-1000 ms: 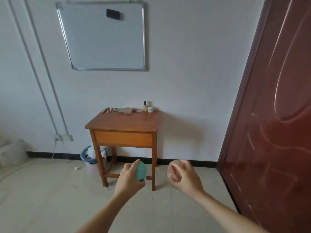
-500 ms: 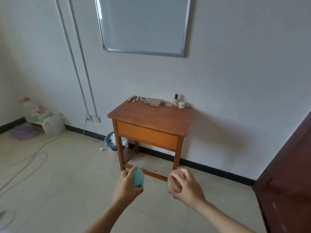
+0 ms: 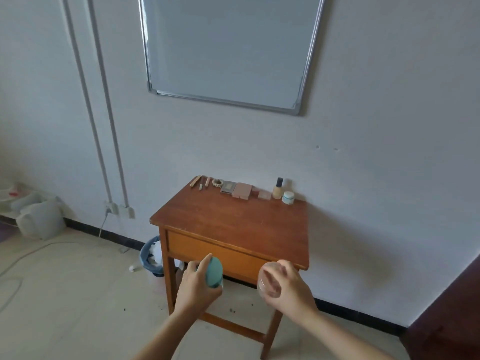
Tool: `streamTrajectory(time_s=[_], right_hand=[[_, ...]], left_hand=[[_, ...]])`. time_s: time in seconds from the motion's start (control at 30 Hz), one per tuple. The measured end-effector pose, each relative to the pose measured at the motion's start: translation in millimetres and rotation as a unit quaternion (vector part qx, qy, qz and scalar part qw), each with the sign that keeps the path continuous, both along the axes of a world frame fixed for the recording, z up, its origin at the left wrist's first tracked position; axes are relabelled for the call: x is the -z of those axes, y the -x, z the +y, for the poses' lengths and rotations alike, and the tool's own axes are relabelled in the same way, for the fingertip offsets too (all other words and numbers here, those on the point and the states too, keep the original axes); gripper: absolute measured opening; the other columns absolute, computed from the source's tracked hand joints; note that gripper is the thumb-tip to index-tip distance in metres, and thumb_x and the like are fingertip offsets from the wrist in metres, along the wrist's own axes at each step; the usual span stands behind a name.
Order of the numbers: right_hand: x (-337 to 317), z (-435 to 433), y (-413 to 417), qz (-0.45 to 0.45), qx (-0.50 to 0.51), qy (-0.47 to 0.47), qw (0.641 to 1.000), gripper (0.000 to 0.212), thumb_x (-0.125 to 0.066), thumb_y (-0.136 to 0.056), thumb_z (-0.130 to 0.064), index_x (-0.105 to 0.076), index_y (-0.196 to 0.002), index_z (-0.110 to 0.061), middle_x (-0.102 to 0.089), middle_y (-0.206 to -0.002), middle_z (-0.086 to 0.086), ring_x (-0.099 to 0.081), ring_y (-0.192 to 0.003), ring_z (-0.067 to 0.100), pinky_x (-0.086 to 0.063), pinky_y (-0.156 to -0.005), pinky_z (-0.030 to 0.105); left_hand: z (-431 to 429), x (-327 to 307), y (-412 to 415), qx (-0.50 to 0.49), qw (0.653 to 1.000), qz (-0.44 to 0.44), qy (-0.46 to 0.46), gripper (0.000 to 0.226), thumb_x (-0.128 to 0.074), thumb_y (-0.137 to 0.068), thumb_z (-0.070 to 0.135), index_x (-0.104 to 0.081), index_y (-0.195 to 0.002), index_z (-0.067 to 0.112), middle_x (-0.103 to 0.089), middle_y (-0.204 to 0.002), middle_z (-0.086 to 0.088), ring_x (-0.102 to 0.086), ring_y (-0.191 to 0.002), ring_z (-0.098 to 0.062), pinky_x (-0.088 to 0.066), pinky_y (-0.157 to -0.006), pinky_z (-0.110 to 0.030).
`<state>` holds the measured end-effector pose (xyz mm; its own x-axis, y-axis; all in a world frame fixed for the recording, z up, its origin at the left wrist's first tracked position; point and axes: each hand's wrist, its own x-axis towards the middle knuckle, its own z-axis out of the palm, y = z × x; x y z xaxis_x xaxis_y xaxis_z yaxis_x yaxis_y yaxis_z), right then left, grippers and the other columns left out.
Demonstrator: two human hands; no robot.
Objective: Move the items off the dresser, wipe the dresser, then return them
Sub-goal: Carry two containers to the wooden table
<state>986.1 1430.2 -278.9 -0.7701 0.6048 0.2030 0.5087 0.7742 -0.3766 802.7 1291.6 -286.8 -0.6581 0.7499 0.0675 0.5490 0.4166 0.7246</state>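
Observation:
A small wooden dresser (image 3: 233,222) with one drawer stands against the white wall. Along its back edge lie thin sticks (image 3: 200,182), a bead bracelet (image 3: 217,182), a grey compact (image 3: 228,188), a pink palette (image 3: 242,190), a foundation bottle (image 3: 278,189) and a small white jar (image 3: 288,198). My left hand (image 3: 197,288) grips a round teal compact (image 3: 214,272) in front of the drawer. My right hand (image 3: 288,287) holds a clear pinkish round jar (image 3: 268,283) just below the dresser's front right corner.
A whiteboard (image 3: 226,48) hangs above the dresser. A blue-lined waste bin (image 3: 152,257) sits beside the left legs. White containers (image 3: 41,219) and a cable lie on the floor at left. A dark red door (image 3: 449,320) is at lower right.
I have come closer to the dresser, which now fills more of the view. Both hands keep their round containers and have risen to drawer height.

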Motion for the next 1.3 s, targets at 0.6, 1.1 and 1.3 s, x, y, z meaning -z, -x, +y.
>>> streamTrajectory(time_s=[0.6,1.1,1.3], right_hand=[[26.3,200.9,62.7,0.012,0.115,0.051,0.992,0.049,-0.069,-0.075,-0.036,-0.051,-0.121,-0.032,-0.039,-0.126,-0.012,-0.046,-0.111,0.008,-0.042,-0.076,0.017],[64.6,374.0,84.3,-0.005,0.135,0.114,0.984,0.053,-0.068,-0.075,-0.034,-0.05,-0.125,-0.029,-0.04,-0.128,-0.009,-0.046,-0.113,0.008,-0.032,-0.068,0.008],[71.0,396.8,91.9,-0.017,0.166,0.111,0.98,0.057,-0.065,-0.076,-0.037,-0.046,-0.129,-0.031,-0.034,-0.136,-0.008,-0.04,-0.123,0.012,-0.038,-0.081,0.015]], left_hand=[[216.4,17.8,77.0,0.1,0.994,0.028,0.04,0.073,-0.066,-0.081,0.032,-0.028,-0.142,0.024,-0.04,-0.126,0.0,-0.044,-0.112,-0.014,-0.048,-0.092,-0.024],[405.5,48.0,83.1,0.125,0.987,0.027,0.097,0.071,-0.064,-0.081,0.04,-0.028,-0.142,0.028,-0.039,-0.126,0.004,-0.041,-0.114,-0.009,-0.041,-0.092,-0.019],[461.1,55.1,90.3,0.169,0.981,0.039,0.09,0.07,-0.064,-0.081,0.037,-0.029,-0.142,0.028,-0.04,-0.127,0.004,-0.041,-0.115,-0.011,-0.04,-0.093,-0.019]])
